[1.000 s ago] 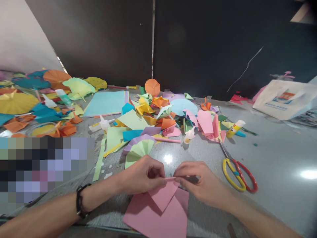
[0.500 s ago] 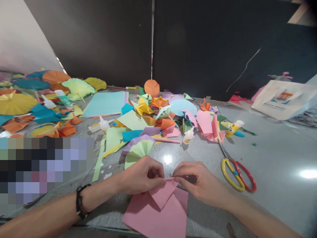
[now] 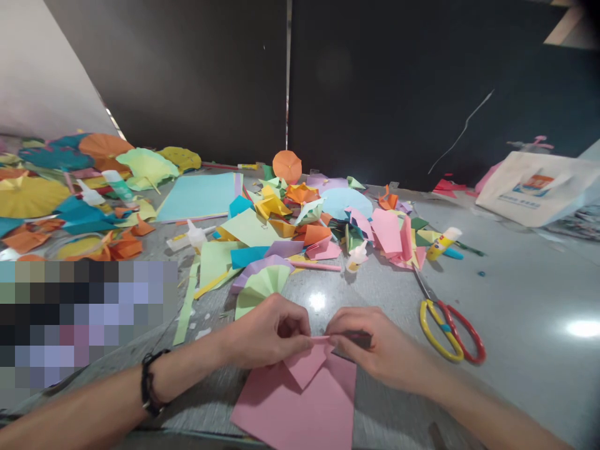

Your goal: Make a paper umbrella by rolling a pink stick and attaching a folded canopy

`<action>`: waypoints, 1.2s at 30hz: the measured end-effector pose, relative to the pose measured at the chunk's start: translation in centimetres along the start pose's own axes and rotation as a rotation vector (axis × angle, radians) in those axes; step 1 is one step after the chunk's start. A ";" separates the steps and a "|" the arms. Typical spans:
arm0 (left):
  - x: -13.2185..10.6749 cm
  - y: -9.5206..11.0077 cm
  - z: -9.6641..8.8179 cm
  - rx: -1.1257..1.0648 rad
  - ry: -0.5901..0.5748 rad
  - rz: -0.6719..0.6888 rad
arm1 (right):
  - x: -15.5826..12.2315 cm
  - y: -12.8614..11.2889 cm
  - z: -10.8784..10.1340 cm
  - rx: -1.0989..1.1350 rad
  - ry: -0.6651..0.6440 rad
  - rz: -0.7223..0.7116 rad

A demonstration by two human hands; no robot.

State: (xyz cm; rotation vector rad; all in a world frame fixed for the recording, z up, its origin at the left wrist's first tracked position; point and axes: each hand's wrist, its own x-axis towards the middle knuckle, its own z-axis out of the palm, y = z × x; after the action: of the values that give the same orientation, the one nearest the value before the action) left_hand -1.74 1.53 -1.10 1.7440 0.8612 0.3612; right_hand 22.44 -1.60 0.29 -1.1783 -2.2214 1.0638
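Note:
A pink paper sheet (image 3: 300, 406) lies on the grey table at the near edge, with a folded flap turned up toward its far side. My left hand (image 3: 267, 334) pinches the top edge of that flap with curled fingers. My right hand (image 3: 375, 347) pinches the same edge from the other side, fingertips almost meeting the left ones. A black bracelet (image 3: 149, 381) circles my left wrist.
Scissors with yellow and red handles (image 3: 445, 319) lie right of my hands. A heap of coloured paper scraps (image 3: 300, 225) covers the table's middle, with a glue stick (image 3: 443, 242) and small glue bottles. Paper umbrellas (image 3: 94, 162) crowd the far left. A white bag (image 3: 539, 184) sits far right.
The pink flap has been drawn a little shorter and tighter between my fingertips. Both hands stay in nearly the same place.

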 end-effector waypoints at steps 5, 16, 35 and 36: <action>-0.1 0.1 0.0 -0.053 -0.049 -0.049 | 0.0 -0.1 0.4 -0.003 0.058 -0.017; 0.0 0.1 -0.2 -0.006 0.062 0.041 | 0.3 1.4 -1.3 0.251 0.428 -0.095; -0.3 -1.0 0.4 0.425 0.455 0.471 | 1.5 3.1 -2.0 0.759 0.653 -0.052; -0.3 -1.1 0.5 0.459 0.492 0.518 | 1.4 3.1 -1.9 0.750 0.607 -0.047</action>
State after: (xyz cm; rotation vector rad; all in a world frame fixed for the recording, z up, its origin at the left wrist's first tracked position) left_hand -2.09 1.12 -2.20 2.3577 0.8655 1.0329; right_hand 24.47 1.52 -0.92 -0.9231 -1.2131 1.1644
